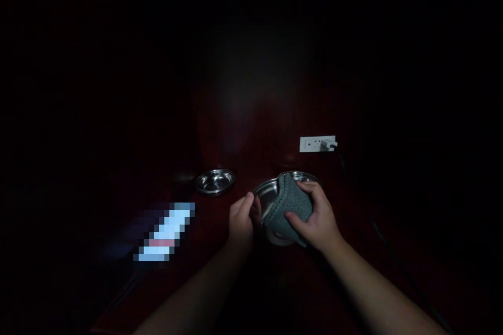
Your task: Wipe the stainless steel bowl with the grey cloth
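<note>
My left hand (242,222) grips the left edge of a shiny metal plate (269,191), its thumb on the rim. The plate is held up and tilted. A grey-green cloth (293,204) covers its right part, and my right hand (320,214) is closed around that cloth, pressing it against the plate. Behind the cloth shows the rim of another metal dish (301,174), mostly hidden. Farther left, a shallow round metal dish (216,181) rests on the dark red surface.
A lit screen (167,233), blurred into blocks, is at the left. On the far wall a white power socket (312,144) holds a plug (329,143), and its dark cable (383,238) runs down the right side. Most of the surroundings are too dark to make out.
</note>
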The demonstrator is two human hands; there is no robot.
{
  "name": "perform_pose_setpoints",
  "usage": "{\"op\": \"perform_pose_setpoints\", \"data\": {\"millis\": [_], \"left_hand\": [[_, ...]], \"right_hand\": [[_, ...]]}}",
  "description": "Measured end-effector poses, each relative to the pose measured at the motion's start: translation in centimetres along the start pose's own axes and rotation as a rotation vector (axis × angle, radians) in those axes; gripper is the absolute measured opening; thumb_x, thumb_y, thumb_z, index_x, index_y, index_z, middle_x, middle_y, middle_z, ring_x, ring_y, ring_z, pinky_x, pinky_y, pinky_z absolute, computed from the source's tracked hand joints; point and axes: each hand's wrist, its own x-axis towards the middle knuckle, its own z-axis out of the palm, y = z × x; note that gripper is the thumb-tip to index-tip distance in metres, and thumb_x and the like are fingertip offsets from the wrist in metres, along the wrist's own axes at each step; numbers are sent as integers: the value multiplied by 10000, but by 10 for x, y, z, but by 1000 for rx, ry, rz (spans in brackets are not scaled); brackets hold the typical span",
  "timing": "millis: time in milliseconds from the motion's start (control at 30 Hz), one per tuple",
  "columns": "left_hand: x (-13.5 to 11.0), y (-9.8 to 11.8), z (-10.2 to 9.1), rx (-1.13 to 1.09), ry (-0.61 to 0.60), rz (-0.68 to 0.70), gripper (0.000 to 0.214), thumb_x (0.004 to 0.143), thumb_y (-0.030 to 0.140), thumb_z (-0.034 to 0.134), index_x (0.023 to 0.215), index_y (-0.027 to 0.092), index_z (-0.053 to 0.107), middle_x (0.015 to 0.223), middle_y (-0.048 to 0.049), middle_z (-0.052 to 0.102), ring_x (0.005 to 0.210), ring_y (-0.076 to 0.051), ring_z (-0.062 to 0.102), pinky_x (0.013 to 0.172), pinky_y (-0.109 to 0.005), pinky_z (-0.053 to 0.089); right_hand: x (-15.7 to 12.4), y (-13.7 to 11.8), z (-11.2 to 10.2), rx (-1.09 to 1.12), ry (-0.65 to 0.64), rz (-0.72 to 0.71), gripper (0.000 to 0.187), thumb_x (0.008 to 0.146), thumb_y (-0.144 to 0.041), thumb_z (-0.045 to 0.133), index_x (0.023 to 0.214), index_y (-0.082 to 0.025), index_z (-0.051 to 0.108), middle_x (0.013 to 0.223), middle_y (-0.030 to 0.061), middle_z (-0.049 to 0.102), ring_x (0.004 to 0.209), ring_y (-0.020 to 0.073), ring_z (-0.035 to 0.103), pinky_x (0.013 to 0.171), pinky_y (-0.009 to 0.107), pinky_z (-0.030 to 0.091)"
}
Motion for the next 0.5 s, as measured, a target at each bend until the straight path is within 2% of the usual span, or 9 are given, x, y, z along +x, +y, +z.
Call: {"op": "perform_pose_setpoints", "data": {"millis": [167,400,500], "left_hand": [[-3,-1,3,-53,53,-60,285,702,383,626,586,126,581,525,13,552,495,-83,509,508,-205,385],[2,-6,3,-297,219,-173,246,640,354,685,639,127,591,583,9,589,549,-86,557,555,-201,421],[6,-10,0,-271,137,-169,247,658,354,671,633,132,567,574,22,560,539,-77,530,555,-199,407]], "right_hand": [[-4,4,4,44,19,95,512,668,-363,653,1109,-196,453,1072,100,505,1015,272,502,881,460,419],[-10,11,11,122,69,225,481,698,-378,623,1103,-196,437,1065,95,527,1010,271,522,864,451,434],[-11,14,12,123,71,245,470,701,-378,623,1093,-200,436,1058,92,533,989,268,529,843,453,445]]}}
